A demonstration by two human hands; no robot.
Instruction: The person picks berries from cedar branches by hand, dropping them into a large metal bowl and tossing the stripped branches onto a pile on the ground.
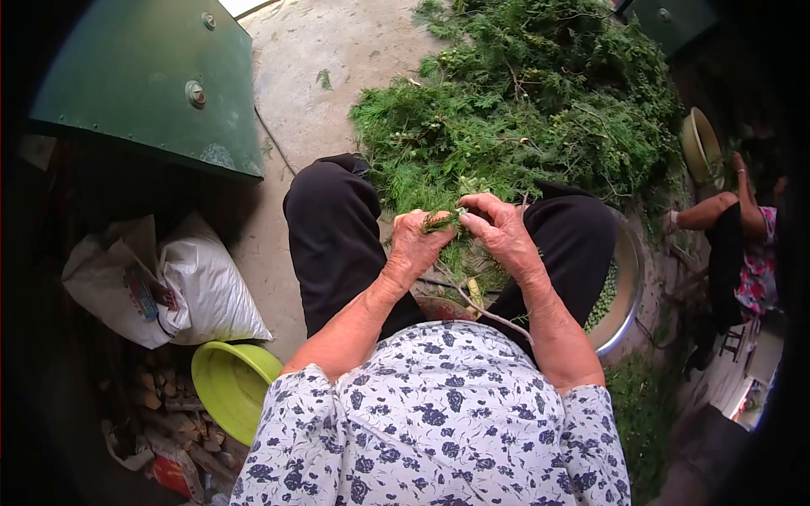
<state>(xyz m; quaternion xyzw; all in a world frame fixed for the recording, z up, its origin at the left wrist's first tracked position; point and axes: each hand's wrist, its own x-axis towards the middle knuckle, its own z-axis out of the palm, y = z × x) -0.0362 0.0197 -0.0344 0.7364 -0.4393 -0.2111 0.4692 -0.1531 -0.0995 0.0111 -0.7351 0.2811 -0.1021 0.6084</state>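
Between my knees, my left hand (416, 244) is closed around a leafy evergreen sprig (439, 222). My right hand (504, 236) meets it from the other side, thumb and forefinger pinched at the sprig's tip, where small pale-green cones show. A bare woody stem (485, 310) curves from below the hands toward my right forearm. Just beyond my hands lies a big heap of green evergreen branches (523, 110). Beside my right thigh stands a metal basin (633, 253), partly hidden by my leg, with many small round green cones (602, 305) inside.
A green metal cabinet (160, 93) stands at the upper left. Below it are a white sack (211, 282), a lime-green basin (228, 392) and split firewood (181, 413). At right, another person (751, 244) sits near a tan basin (699, 152). A dark cable (274, 139) crosses the concrete floor.
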